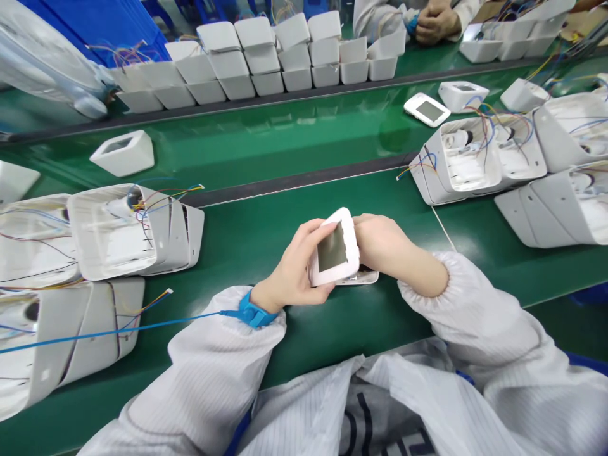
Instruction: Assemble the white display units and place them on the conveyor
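Note:
My left hand (300,266) grips a white display panel (334,248) with a grey screen, its thumb and fingers around the left side. The panel is tilted, with the screen facing up toward me. My right hand (382,244) is at the panel's right edge with its fingers curled; the panel hides the fingertips, so what they hold cannot be made out. Beneath both hands a second white part (365,277) lies on the green mat, mostly covered. A blue wrist strap (256,311) circles my left wrist, its cord running off to the left.
White housings with loose wires stand stacked at left (114,234) and right (470,158). A conveyor belt (285,142) crosses ahead, carrying a white display unit (124,153) and a display panel (427,110). Beyond it are rows of housings (266,60) and a co-worker's hands (437,22).

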The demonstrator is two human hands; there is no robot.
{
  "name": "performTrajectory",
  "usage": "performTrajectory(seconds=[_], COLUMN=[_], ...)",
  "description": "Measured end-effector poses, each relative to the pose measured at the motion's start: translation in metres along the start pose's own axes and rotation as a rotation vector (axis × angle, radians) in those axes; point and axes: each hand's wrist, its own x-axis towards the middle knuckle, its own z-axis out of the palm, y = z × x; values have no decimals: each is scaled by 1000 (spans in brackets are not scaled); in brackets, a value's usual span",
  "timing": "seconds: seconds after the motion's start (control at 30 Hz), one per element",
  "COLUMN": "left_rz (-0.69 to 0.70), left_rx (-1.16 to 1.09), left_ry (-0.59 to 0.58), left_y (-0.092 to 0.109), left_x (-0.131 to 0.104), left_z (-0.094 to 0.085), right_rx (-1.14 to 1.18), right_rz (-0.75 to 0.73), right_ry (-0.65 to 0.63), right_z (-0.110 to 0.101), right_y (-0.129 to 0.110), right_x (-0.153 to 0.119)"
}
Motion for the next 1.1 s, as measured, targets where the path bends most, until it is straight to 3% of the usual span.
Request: performTrajectory(seconds=[0.1, 0.23, 0.37, 0.47, 0.57, 0.73, 0.87, 1.0, 1.1], left_rz=[44, 30, -26, -66, -158, -265, -307, -241, -166], left_rx=[119, 236, 311, 360, 381, 423, 450, 594, 566], left_ry=[-152, -336, -371, -382, -371, -301, -188, 31, 63], left_y=[7, 12, 13, 14, 18, 34, 35, 26, 22], left_x=[5, 9, 8, 6, 4, 0, -3, -3, -1], left_z=[-8, -10, -7, -4, 4, 24, 32, 27, 15], right_rx=[178, 658, 1043, 1183, 1214, 1163, 960, 710, 646], right_rz=[36, -25, 151, 189, 194, 181, 144, 245, 256], right_ry=[-78, -269, -39, -40, -32, 182, 324, 309, 275], right_z=[-5, -16, -11, 4, 17, 20, 16, 16, 19], right_y=[13, 43, 48, 31, 18, 15, 12, 7, 9], right_x=[3, 9, 15, 19, 22, 21, 16, 13, 13])
